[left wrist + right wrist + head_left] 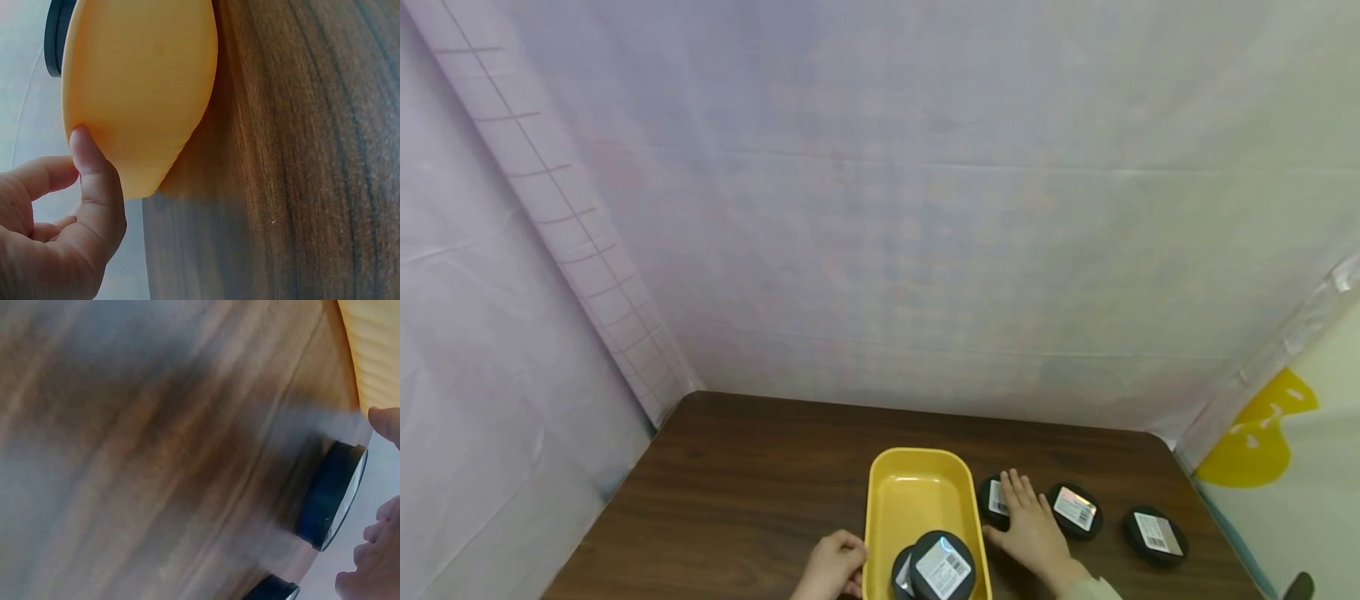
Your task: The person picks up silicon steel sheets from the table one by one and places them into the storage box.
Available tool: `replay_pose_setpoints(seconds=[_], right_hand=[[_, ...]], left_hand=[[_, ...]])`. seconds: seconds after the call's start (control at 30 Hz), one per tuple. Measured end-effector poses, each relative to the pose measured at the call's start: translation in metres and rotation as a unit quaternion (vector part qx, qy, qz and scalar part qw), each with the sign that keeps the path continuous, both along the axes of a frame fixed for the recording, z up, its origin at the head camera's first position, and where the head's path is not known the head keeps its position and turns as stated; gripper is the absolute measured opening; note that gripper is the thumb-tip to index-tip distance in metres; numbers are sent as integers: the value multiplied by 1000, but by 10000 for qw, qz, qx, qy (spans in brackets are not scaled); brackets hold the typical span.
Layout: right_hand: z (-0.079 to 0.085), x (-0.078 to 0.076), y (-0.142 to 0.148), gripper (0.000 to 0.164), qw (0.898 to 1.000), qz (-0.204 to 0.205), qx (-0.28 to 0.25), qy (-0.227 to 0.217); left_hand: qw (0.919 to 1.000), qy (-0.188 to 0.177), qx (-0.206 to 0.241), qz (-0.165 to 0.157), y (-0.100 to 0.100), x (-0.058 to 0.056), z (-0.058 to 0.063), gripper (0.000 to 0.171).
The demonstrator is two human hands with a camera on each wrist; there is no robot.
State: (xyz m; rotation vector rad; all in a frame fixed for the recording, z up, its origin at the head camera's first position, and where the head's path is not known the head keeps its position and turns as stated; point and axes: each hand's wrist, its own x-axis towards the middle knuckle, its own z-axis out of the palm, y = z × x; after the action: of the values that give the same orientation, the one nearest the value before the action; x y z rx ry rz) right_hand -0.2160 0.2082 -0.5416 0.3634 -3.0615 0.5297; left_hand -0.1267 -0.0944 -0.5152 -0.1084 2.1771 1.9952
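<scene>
A yellow tray (922, 500) stands on the table with two black round tins (942, 567) in its near end, one overlapping the other. My left hand (833, 567) pinches the tray's left rim; in the left wrist view the thumb (94, 169) lies on its outer wall. To the right of the tray, my right hand (1030, 529) is spread with straight fingers, partly over a labelled black tin (994, 498). The right wrist view shows the fingers beside a tin (331, 497) and the thumb close by the tray wall (378, 356).
Two more black tins, one close to the right hand (1075, 511) and one farther right (1155, 536), lie label up on the dark wooden table (737, 483). Pale curtains (887, 250) hang behind and at the left. A yellow cutout (1255, 442) is at the right wall.
</scene>
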Motion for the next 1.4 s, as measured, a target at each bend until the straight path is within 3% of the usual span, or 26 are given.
replay_pose_setpoints(seconds=[0.47,1.0,1.23,1.4], right_hand=[[5,-22,4,82,9985,371,303,-247],[19,-27,5,79,9978,481,93,-455],[20,-24,6,77,9967,508,-45,-627],[17,-25,9,77,9975,518,140,-457]], left_hand=[[10000,-28,-84,-41,2,2,5,12],[9999,-50,-92,-45,3,3,5,16],[9999,-76,-129,-66,5,4,4,15],[9999,-96,-105,-58,6,4,5,16]])
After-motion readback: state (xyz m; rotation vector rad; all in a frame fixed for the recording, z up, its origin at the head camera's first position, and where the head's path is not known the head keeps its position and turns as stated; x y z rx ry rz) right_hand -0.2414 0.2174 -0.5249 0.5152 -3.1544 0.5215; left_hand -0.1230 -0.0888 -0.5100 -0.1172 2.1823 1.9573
